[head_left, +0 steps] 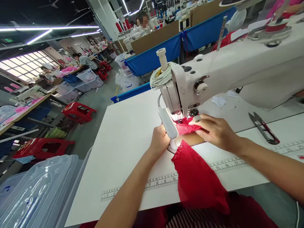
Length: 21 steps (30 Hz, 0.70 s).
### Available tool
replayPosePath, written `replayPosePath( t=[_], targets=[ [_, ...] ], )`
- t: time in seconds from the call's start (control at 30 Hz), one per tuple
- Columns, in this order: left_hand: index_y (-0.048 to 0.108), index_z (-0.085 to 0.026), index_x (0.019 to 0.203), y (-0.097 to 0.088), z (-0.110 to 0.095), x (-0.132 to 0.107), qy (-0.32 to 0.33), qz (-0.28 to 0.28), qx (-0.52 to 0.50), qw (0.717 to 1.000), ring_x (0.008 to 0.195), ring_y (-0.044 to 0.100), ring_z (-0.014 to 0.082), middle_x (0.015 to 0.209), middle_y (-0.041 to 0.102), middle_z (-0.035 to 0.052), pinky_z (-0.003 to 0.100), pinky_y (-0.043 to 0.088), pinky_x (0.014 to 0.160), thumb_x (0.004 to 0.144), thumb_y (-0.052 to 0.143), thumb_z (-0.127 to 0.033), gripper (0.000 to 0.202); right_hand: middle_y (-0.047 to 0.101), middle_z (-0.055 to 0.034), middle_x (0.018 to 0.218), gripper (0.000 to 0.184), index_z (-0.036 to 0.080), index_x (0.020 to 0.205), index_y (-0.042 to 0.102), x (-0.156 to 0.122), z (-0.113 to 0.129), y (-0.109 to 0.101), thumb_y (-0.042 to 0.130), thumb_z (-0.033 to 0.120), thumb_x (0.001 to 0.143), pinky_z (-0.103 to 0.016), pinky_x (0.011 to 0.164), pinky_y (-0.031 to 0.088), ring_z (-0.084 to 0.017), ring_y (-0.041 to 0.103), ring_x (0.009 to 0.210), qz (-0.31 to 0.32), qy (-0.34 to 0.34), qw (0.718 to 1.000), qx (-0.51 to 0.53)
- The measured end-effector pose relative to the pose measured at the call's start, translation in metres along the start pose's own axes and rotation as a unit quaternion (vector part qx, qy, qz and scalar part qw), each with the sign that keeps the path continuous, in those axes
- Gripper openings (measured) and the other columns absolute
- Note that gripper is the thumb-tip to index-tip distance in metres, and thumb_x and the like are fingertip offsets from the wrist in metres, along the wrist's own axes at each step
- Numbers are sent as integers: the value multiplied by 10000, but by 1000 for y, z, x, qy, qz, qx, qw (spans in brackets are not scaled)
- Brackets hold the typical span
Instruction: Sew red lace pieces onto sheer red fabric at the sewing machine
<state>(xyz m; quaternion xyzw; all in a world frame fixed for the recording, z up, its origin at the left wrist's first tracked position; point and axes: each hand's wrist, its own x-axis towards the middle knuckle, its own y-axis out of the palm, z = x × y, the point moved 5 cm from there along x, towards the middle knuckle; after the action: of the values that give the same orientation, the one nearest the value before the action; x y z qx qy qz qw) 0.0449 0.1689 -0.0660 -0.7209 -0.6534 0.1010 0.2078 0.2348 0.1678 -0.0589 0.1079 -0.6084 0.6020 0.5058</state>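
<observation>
A strip of red lace-edged fabric [187, 127] lies under the needle of a white sewing machine [225, 60]. My right hand [217, 130] pinches its right end between thumb and fingers, close to the presser foot. On the other side, my left hand [158, 141] is closed at the fabric's left edge, its fingertips partly hidden by the small white lamp [168, 123]. The lamp lights the needle area. A larger red fabric piece [198, 177] with a lace edge hangs from the sewing bed over the table's front edge towards my lap.
Thread snips [264, 128] lie right of my right hand. White scraps [219, 101] rest behind it. A printed ruler [163, 182] runs along the white table [114, 142]. Clear plastic bins [35, 190] and red stools [78, 111] stand left. People work at machines farther back.
</observation>
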Motion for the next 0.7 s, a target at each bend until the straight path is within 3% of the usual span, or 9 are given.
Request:
replayPosePath(
  t=[0.13,0.2,0.27,0.43,0.57,0.7],
  targets=[
    [513,-191,647,8,-6,-4,98,45,97,989,581,475,130,508,480,-36,259,429,654,762,412,-58,202,611,-77,1062,235,193,1100,520,-2,-2,1,455,83,902,-244,598,473,-155,613,799,32,-1,999,1],
    [498,-197,625,11,-8,-7,137,61,138,979,559,475,135,449,432,-43,262,442,664,762,388,-38,237,622,-77,1020,253,178,1127,520,-2,0,5,473,113,887,-254,555,441,-168,604,762,67,-14,998,-13],
    [512,-194,633,12,-10,-11,169,51,175,969,569,466,138,492,451,-28,255,428,621,760,409,-47,220,609,-47,903,230,184,1037,559,-3,2,8,471,93,845,-255,511,377,-162,562,685,103,-24,994,-27],
    [541,-177,691,23,-16,-24,307,22,379,873,561,428,129,592,461,-4,229,360,509,828,385,-56,240,551,-24,820,301,192,793,560,-5,6,12,374,-9,669,-272,525,274,-151,451,638,120,-33,992,-20],
    [563,-173,747,28,-18,-29,339,-9,437,833,540,447,127,592,486,-6,231,290,445,826,377,-29,249,515,-15,787,273,190,735,513,-6,7,15,355,-21,663,-283,528,235,-151,367,607,124,-43,991,-20],
    [560,-167,739,30,-21,-31,345,-36,460,817,541,471,124,597,512,-8,248,252,446,807,368,37,289,506,-15,796,291,192,750,507,-9,7,16,348,-37,666,-289,542,228,-160,341,621,125,-37,991,-12]
  ],
)
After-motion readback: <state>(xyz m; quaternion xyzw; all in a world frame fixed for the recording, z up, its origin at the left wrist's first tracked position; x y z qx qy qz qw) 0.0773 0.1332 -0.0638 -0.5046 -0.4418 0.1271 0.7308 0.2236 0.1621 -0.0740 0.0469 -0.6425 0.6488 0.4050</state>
